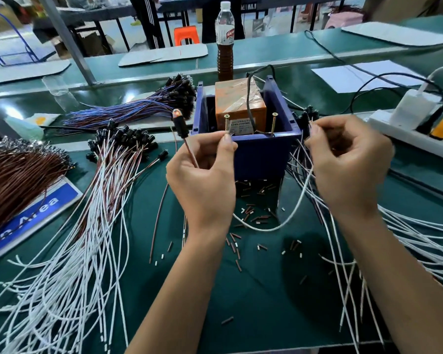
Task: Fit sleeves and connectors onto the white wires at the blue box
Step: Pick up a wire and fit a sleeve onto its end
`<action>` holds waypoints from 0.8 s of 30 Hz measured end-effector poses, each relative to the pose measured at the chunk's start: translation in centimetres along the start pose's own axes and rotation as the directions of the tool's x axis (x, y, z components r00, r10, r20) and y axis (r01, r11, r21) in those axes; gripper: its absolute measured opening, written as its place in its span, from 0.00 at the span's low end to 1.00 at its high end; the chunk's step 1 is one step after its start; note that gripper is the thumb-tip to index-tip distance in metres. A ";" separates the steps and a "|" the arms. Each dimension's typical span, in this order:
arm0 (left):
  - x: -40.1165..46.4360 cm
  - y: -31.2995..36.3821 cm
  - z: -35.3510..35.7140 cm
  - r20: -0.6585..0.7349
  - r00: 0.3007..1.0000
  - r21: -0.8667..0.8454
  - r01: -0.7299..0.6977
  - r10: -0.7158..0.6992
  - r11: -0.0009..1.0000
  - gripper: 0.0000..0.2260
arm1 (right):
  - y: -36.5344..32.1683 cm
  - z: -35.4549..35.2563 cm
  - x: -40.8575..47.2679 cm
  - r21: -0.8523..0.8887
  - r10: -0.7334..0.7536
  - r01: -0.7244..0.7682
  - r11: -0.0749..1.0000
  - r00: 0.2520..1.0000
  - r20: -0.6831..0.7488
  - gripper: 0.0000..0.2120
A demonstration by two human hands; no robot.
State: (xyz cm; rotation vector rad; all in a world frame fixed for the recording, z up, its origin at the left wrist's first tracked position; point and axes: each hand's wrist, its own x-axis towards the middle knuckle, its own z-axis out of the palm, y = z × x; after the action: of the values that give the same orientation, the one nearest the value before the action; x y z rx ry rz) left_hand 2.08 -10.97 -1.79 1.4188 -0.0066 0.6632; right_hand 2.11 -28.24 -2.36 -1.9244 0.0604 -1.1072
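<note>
Two screws top the blue box; bottle behind.

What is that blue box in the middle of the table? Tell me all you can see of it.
The blue box looks like plastic, open-topped, standing upright on the green mat. Inside sits an orange block wrapped in clear tape, with a black cable over it. Two brass screws stand at its near rim. The left hand touches the near rim; short sleeve offcuts lie at its foot.
</note>
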 end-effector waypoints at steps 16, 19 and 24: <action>-2.0 5.9 16.2 0.537 0.673 0.022 0.593 -0.510 0.805 0.13 | -0.2 -11.3 6.6 -0.301 -0.163 0.215 0.929 0.968 0.191 0.22; -0.9 7.3 17.2 0.549 0.660 -0.119 0.669 -0.512 0.734 0.19 | -1.8 -10.6 5.6 -0.172 0.079 -0.008 0.985 0.908 0.412 0.27; 0.7 8.8 18.1 0.614 0.659 -0.380 0.730 -0.436 0.568 0.20 | -2.2 -12.6 6.0 -0.178 0.067 0.020 0.984 0.880 0.469 0.09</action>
State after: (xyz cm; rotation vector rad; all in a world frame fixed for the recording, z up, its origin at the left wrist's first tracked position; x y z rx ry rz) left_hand 5.77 -27.09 9.78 0.8110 -0.0908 -0.2816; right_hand -4.09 -37.95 5.87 -2.3021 -0.0919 -0.6003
